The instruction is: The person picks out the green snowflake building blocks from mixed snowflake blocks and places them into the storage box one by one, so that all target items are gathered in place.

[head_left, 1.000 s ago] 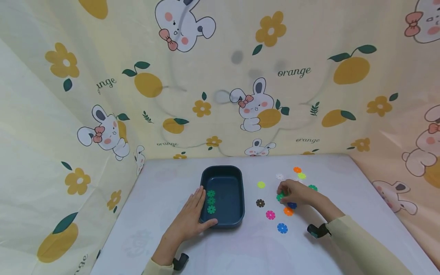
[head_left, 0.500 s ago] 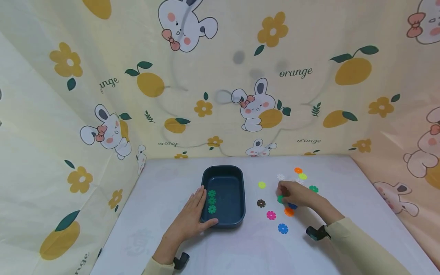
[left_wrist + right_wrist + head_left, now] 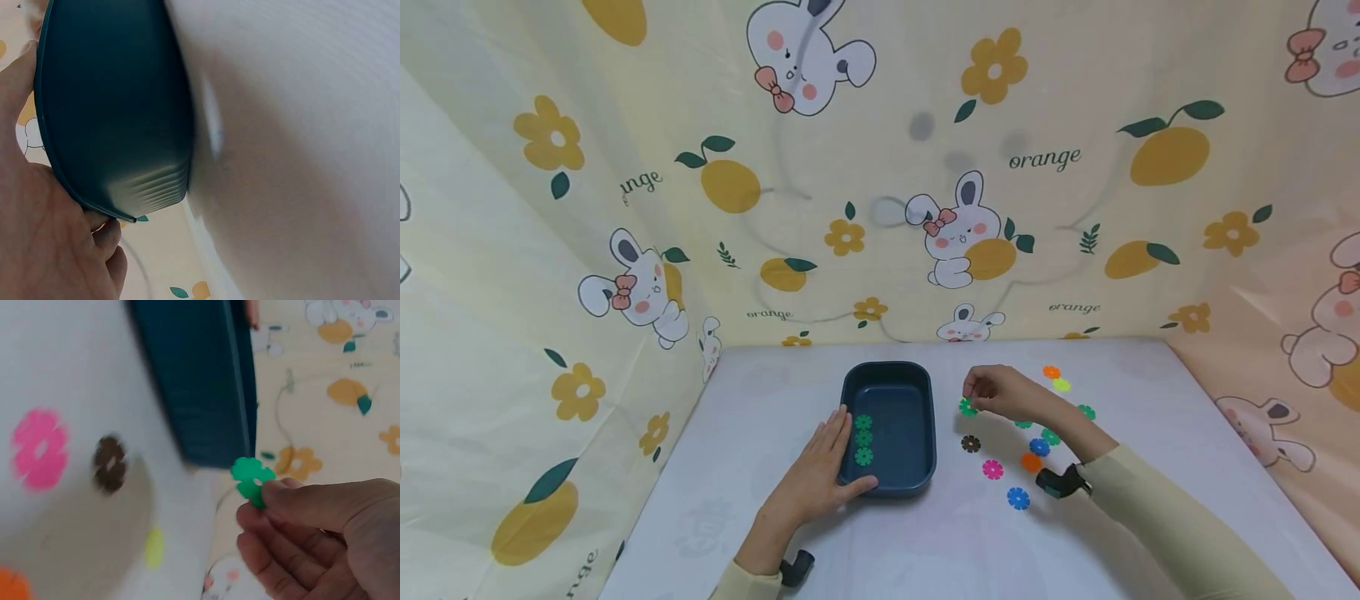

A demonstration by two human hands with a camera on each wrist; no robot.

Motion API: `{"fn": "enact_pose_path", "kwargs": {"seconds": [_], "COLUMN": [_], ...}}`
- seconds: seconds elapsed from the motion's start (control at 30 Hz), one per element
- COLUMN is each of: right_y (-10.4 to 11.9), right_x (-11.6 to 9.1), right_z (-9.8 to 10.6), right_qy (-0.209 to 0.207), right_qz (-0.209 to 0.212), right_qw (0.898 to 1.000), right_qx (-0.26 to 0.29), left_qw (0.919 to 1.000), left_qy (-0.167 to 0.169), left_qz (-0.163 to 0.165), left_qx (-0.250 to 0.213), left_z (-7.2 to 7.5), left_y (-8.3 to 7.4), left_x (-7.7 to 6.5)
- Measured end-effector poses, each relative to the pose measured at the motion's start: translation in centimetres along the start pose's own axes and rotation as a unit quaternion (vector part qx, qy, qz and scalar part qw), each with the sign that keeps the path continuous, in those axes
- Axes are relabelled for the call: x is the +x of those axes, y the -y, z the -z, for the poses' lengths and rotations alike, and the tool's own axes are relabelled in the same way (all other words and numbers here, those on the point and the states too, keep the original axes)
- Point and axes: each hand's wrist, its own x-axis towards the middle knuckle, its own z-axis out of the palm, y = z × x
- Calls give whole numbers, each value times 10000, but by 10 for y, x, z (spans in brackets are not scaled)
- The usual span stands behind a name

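Observation:
In the head view my right hand [image 3: 1007,392] pinches a green flower-shaped plastic disc [image 3: 967,407] between thumb and fingertips, above the table just right of a dark blue tray [image 3: 933,433]. The right wrist view shows the same slotted green disc [image 3: 250,479] in that pinch, in front of the tray wall [image 3: 200,394]. My left hand [image 3: 812,475] rests against the tray's left rim, fingers straight along it and thumb at the near edge. Inside the tray, several green discs [image 3: 863,437] lie in a column by the left wall.
Right of the tray lie loose discs: brown [image 3: 971,444], pink [image 3: 992,470], blue [image 3: 1018,498], orange [image 3: 1032,462] and more green [image 3: 1050,437]. A yellow disc [image 3: 154,549] lies below the right hand. A printed cloth [image 3: 880,250] hangs behind the white table [image 3: 925,550].
My right hand has risen from among the loose discs and moved left toward the tray with the green disc, uncovering other green discs. The left hand and tray have stayed put.

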Motion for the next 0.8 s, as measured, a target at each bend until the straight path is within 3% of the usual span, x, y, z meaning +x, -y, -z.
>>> {"fn": "enact_pose_path", "kwargs": {"seconds": [0.3, 0.8], "right_y": [33, 56], "right_x": [48, 114], "right_z": [-21, -75], "right_qy": [-204, -51], "right_qz": [733, 729], "right_qw": [9951, 9912], "right_qx": [625, 1100], "left_qw": [10000, 9999], "left_qy": [44, 28], "left_qz": [28, -70], "left_qx": [-62, -96], "left_z": [2, 0], "left_y": [-1, 2], "left_x": [0, 2]}}
